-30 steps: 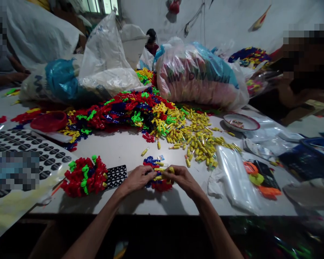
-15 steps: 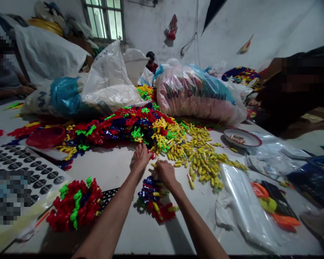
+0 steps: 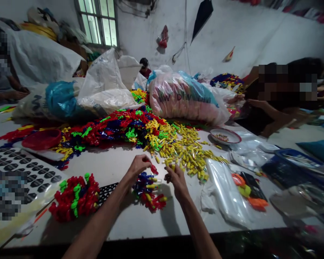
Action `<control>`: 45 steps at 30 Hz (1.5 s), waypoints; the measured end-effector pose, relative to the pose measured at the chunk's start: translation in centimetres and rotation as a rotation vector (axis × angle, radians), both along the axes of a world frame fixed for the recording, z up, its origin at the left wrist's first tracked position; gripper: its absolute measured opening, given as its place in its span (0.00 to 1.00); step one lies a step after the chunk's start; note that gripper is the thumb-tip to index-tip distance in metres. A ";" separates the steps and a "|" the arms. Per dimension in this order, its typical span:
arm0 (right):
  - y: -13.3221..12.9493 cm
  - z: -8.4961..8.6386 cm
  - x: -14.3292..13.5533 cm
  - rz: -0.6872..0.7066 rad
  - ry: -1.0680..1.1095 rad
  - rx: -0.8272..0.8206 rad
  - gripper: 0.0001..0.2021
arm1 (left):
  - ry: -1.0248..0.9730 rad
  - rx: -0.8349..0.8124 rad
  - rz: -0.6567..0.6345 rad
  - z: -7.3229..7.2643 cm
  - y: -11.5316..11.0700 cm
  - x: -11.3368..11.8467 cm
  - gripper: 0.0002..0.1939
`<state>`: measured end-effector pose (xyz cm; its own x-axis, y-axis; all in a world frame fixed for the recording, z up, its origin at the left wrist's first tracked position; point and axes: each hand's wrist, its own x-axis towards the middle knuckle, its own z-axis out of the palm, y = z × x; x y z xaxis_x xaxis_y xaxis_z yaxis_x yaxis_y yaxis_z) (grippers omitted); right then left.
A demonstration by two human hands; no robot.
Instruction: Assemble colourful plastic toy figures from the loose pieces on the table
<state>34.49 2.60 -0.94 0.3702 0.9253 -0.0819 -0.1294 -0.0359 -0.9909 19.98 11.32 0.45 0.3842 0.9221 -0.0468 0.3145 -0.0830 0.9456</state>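
My left hand (image 3: 139,166) pinches a small red plastic figure (image 3: 153,169) by one end, above the table. Facing it, my right hand (image 3: 176,177) has its fingers closed on small yellow tubes (image 3: 170,166) with clear ends. Just below my hands lies a small group of blue and red figures (image 3: 144,187) with yellow tubes laid among them. Beyond my right hand spreads a loose pile of yellow tubes (image 3: 190,153). A large heap of red, blue, green and yellow figures (image 3: 110,126) lies behind my left hand. At the left sits a bundle of red and green figures (image 3: 74,198).
Stuffed plastic sacks (image 3: 183,95) stand behind the heap. A red bowl (image 3: 41,139) and a sticker sheet (image 3: 24,169) are at the left. At the right are a plate (image 3: 225,136), clear bags (image 3: 226,190) and a blue basket (image 3: 294,176). Other people sit around the table.
Both hands have drawn back from the piles towards me, lifting a red figure and yellow tubes. The head view has turned a little to the right.
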 end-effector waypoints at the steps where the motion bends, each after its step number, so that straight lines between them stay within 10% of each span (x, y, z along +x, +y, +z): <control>1: -0.3 0.4 -0.7 0.002 0.000 0.014 0.16 | -0.048 -0.011 -0.039 0.6 -1.2 -0.1 0.03; 10: -3.6 2.0 -4.6 0.101 0.128 0.072 0.15 | -0.766 -0.487 0.215 0.5 -8.7 -1.1 0.26; 19: -4.9 2.6 0.4 0.546 0.084 -0.131 0.14 | -0.463 -0.539 -0.226 1.1 -10.2 -5.1 0.27; 32: -6.4 1.3 1.1 0.778 0.187 -0.162 0.08 | -0.320 -0.580 -0.556 1.4 -10.4 -6.1 0.15; 45: -6.2 -1.1 0.8 0.826 0.413 -0.250 0.11 | -0.272 -0.495 -0.422 0.0 -10.7 -6.0 0.12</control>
<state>35.25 -3.58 -2.02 -0.4945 0.8194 -0.2900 -0.3064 -0.4765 -0.8240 14.03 0.63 0.46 0.7617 0.5872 -0.2740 0.0973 0.3144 0.9443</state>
